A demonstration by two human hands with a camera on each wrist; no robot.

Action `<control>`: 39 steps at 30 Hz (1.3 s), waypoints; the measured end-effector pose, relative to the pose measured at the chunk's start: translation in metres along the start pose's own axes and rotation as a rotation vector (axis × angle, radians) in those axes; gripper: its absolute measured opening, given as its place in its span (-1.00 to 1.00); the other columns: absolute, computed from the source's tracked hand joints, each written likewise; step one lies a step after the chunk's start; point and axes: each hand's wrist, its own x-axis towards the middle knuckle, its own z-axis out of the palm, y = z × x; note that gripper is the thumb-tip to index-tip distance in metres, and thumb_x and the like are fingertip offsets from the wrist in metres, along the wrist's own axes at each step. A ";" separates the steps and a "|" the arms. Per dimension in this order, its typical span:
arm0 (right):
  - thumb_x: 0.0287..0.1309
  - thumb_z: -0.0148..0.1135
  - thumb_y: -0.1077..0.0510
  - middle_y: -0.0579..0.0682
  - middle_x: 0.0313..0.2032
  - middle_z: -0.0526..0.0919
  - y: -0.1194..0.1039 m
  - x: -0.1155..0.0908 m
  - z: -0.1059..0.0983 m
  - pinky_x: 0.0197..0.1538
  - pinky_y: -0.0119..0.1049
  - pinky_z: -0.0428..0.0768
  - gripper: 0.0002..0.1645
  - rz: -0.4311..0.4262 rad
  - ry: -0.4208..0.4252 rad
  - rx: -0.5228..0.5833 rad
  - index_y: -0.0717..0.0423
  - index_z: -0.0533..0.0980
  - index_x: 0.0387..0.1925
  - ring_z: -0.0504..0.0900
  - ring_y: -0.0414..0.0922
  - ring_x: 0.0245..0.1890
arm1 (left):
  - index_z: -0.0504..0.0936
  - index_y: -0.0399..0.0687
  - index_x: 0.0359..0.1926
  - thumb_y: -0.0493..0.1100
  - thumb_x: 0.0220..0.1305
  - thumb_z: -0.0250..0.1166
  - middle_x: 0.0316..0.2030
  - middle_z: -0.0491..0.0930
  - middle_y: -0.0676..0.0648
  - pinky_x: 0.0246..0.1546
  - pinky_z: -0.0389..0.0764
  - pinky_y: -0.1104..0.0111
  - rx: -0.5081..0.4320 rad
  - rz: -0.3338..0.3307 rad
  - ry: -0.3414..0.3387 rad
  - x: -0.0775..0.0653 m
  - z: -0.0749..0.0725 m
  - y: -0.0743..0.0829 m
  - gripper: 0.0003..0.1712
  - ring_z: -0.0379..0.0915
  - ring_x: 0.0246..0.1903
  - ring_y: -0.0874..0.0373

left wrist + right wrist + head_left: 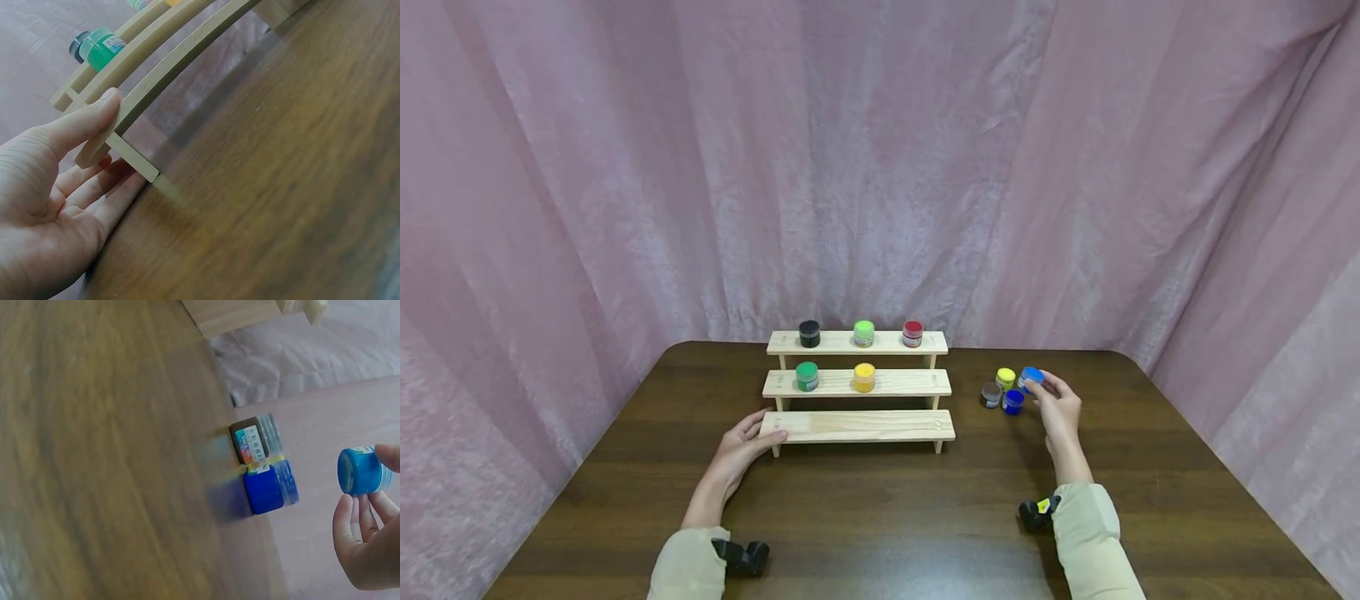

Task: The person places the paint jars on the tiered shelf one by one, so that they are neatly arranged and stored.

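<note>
Light blue, a small jar sits in the pinch of the right hand, thumb on one side and fingertips on the other, seemingly held clear of the table. Its axis looks close to upright, base toward the tabletop. The wooden shelf lies well to the left of that grip, its long axis running sideways, with its right end the nearer. Between them, just left of the grip, cluster a yellow jar, a dark blue jar closer to the person, and a brown jar farthest left.

The left hand, well apart from the light blue jar, clasps the left end of the shelf's lowest step, thumb on top, fingers below.

Away from that clasp, the middle step bears a green jar and an orange-yellow jar; the top one bears a black jar, a light green jar and a red jar. All look lidded; their colours suggest paint inside.
</note>
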 end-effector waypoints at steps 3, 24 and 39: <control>0.20 0.28 0.21 -0.51 -0.46 0.52 -0.003 -0.002 0.002 -0.28 -0.64 0.50 -0.46 -0.010 -0.014 -0.005 0.32 0.44 0.20 0.50 -0.58 -0.39 | 0.13 -0.12 0.48 -0.06 0.23 0.38 0.41 0.28 -0.28 -0.08 0.42 0.68 0.010 -0.007 0.000 -0.001 0.000 -0.001 -0.09 0.43 0.00 0.44; 0.26 0.27 0.04 -0.29 -0.15 0.50 -0.036 -0.016 0.030 -0.07 -0.60 0.52 -0.44 -0.075 -0.178 -0.120 0.12 0.45 0.25 0.49 -0.51 -0.18 | 0.15 -0.13 0.47 -0.07 0.21 0.39 0.39 0.29 -0.29 -0.06 0.43 0.66 0.005 0.013 0.008 0.003 0.001 -0.001 -0.10 0.44 -0.01 0.43; 0.22 0.31 0.05 0.01 -0.06 0.57 -0.047 -0.033 0.055 -0.20 -0.58 0.47 -0.48 -0.179 -0.286 -0.217 0.13 0.51 0.19 0.44 -0.35 -0.15 | 0.15 -0.12 0.47 -0.05 0.21 0.39 0.40 0.30 -0.27 -0.04 0.43 0.65 0.020 0.008 0.011 0.000 0.000 -0.001 -0.09 0.41 0.16 0.25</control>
